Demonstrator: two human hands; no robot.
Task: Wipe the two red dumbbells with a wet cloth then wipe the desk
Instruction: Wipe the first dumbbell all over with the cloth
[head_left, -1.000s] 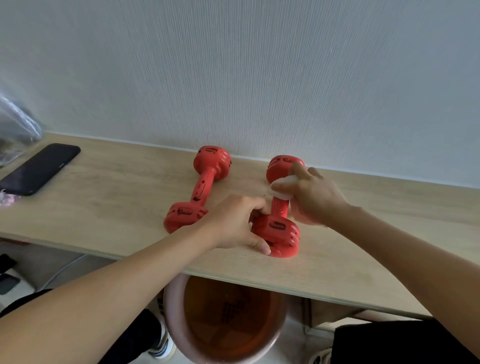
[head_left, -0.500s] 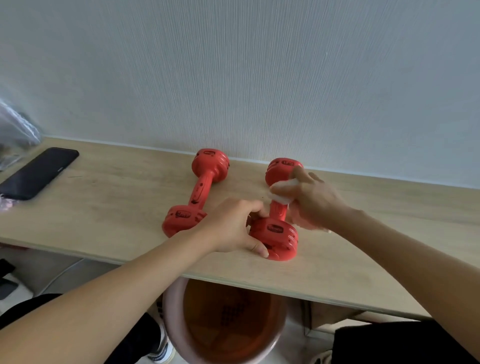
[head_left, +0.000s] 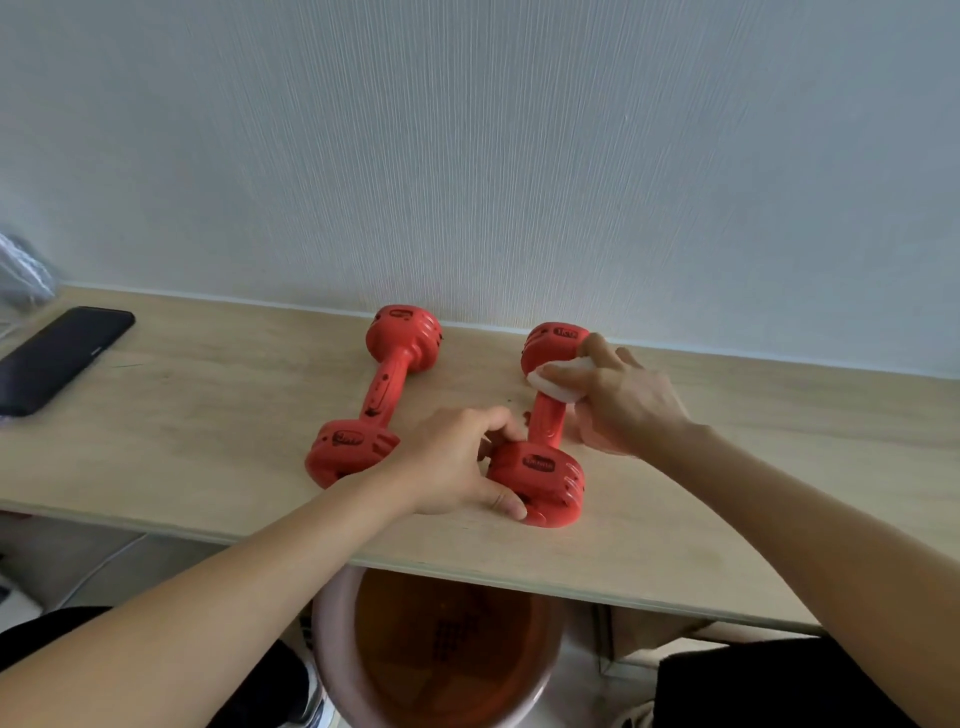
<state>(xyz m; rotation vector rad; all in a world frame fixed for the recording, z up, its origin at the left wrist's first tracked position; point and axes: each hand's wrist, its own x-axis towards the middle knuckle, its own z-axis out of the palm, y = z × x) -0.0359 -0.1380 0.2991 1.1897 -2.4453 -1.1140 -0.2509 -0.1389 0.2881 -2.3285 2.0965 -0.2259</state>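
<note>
Two red dumbbells lie on the light wooden desk, both pointing away from me. The left dumbbell lies free beside my left hand. My left hand grips the near head of the right dumbbell, thumb on its front face. My right hand holds a white wet cloth wrapped over the upper handle of that dumbbell, just below its far head. Most of the cloth is hidden under my fingers.
A black phone lies at the desk's far left, with crumpled clear plastic behind it. Below the desk's front edge stands a pink basin of brownish water. A pale wall runs right behind the dumbbells.
My right hand with the cloth has slid a little up the handle toward the far head. The left hand keeps its grip on the near head.
</note>
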